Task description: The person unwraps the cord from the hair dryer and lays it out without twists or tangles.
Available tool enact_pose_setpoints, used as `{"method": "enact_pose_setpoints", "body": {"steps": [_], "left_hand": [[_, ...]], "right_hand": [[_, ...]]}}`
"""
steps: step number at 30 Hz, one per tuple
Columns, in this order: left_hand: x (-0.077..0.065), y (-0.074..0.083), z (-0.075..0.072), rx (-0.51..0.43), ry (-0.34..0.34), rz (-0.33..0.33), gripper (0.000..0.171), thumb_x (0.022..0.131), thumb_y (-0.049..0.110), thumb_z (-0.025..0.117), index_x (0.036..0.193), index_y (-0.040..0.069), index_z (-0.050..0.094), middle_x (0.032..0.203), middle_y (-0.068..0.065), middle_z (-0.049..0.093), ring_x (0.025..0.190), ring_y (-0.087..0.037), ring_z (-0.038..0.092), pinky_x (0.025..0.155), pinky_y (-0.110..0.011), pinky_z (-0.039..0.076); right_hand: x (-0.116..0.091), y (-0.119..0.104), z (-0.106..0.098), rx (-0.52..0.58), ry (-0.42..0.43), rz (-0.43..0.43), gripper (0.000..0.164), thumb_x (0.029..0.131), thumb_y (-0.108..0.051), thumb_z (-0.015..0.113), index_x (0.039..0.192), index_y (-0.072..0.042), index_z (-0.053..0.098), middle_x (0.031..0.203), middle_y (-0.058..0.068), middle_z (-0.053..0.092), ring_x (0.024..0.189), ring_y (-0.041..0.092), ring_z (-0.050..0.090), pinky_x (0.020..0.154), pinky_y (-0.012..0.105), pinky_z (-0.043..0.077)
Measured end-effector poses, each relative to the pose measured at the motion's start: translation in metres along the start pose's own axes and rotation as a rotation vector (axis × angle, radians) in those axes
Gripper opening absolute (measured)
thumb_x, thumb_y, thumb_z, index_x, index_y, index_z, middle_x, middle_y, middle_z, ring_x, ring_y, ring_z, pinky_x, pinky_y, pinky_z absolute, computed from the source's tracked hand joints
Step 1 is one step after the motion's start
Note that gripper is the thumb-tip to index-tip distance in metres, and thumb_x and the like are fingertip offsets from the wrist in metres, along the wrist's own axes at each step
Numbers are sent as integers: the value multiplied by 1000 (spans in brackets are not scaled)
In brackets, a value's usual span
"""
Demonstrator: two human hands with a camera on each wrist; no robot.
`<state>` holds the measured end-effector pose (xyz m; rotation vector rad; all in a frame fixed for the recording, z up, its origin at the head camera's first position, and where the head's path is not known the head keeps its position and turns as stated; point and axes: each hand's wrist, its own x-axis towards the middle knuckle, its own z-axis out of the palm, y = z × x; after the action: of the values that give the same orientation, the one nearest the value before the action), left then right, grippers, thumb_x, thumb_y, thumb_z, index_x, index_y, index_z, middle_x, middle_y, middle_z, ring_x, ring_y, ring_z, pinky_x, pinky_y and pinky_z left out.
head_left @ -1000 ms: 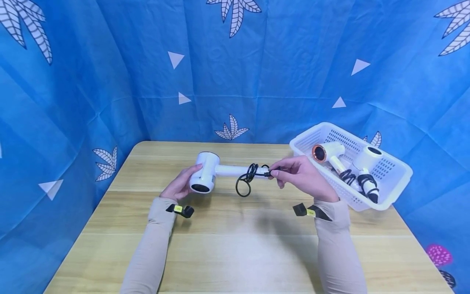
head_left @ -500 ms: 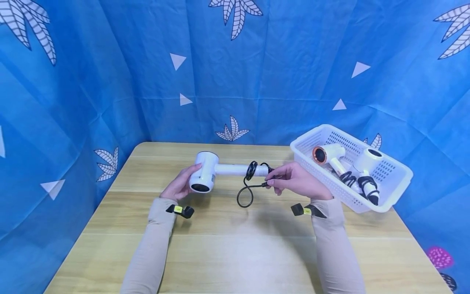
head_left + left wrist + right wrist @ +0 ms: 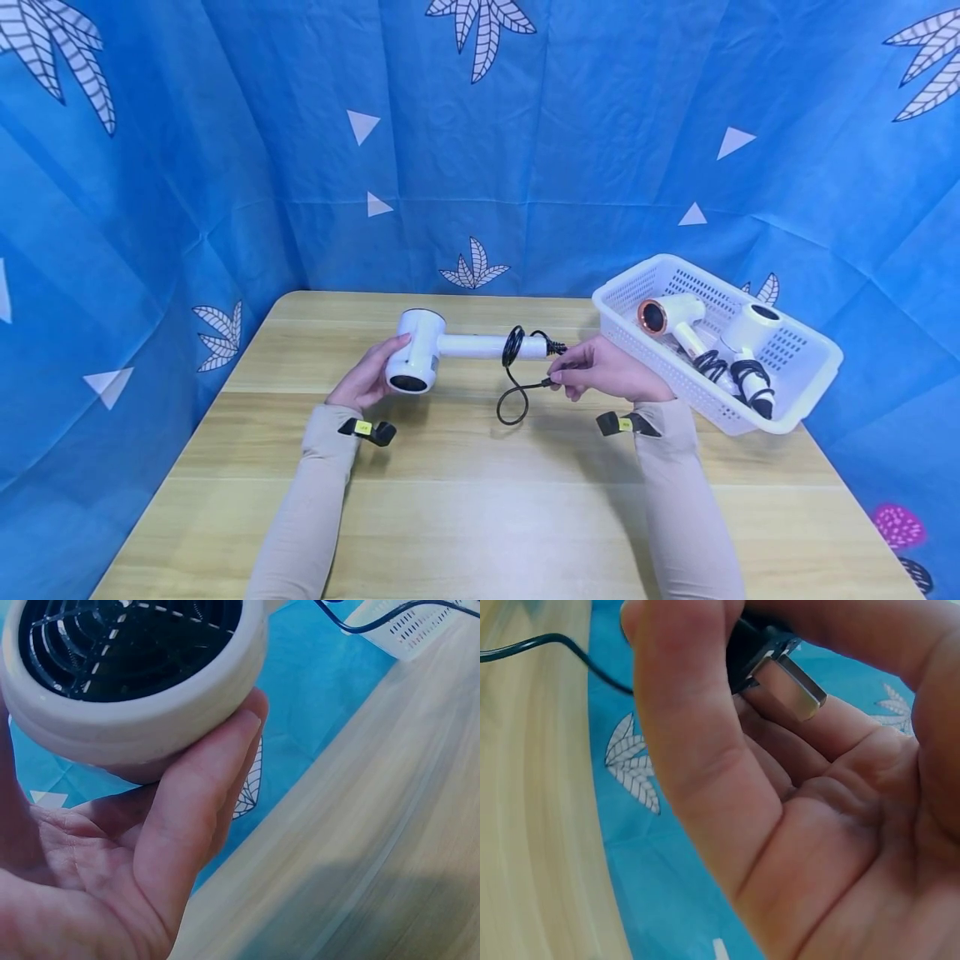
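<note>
My left hand (image 3: 367, 372) grips a white hair dryer (image 3: 422, 350) by its barrel, the handle pointing right. In the left wrist view the fingers curl round the barrel below its dark grille (image 3: 135, 645). Black cord (image 3: 513, 347) loops round the handle, and a loose length hangs below it. My right hand (image 3: 611, 369) pinches the plug at the end of that cord, just below the handle's tip. The right wrist view shows the plug (image 3: 761, 652) between thumb and fingers, its metal prong (image 3: 791, 686) facing the palm.
A white perforated basket (image 3: 813, 375) stands at the right rear of the wooden table (image 3: 480, 517). Inside lie two more white hair dryers, one with a copper-coloured ring (image 3: 652, 317), their cords wrapped round the handles. A blue patterned cloth (image 3: 450, 150) hangs behind the table.
My right hand has drawn the plug down from the handle, so a length of cord now hangs loose beneath it. My left hand has stayed in place with the hair dryer.
</note>
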<state>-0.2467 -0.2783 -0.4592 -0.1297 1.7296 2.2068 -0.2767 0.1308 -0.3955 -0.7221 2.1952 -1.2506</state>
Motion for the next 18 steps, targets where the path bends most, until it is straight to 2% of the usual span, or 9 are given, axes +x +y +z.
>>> {"method": "enact_pose_setpoints", "body": {"steps": [4, 12, 18], "left_hand": [[-1, 1, 1, -6, 8, 0, 51, 103, 47, 54, 137, 10, 45, 101, 6, 73, 90, -9, 73, 74, -24, 61], [-2, 1, 1, -25, 12, -8, 55, 102, 48, 56, 140, 9, 44, 101, 5, 73, 90, -9, 73, 75, -24, 62], [-1, 0, 0, -37, -16, 5, 45, 103, 46, 54, 132, 11, 49, 100, 4, 74, 90, -9, 73, 74, -23, 62]], "right_hand": [[2, 7, -2, -12, 15, 16, 26, 99, -17, 69, 117, 2, 73, 103, 18, 78, 78, 23, 74, 77, 32, 64], [6, 19, -5, -8, 85, 59, 24, 99, -14, 68, 114, 4, 73, 102, 24, 76, 75, 18, 74, 75, 33, 65], [8, 23, -6, 22, 139, 79, 27, 99, -10, 67, 117, 10, 70, 101, 22, 77, 73, 14, 73, 75, 33, 65]]}}
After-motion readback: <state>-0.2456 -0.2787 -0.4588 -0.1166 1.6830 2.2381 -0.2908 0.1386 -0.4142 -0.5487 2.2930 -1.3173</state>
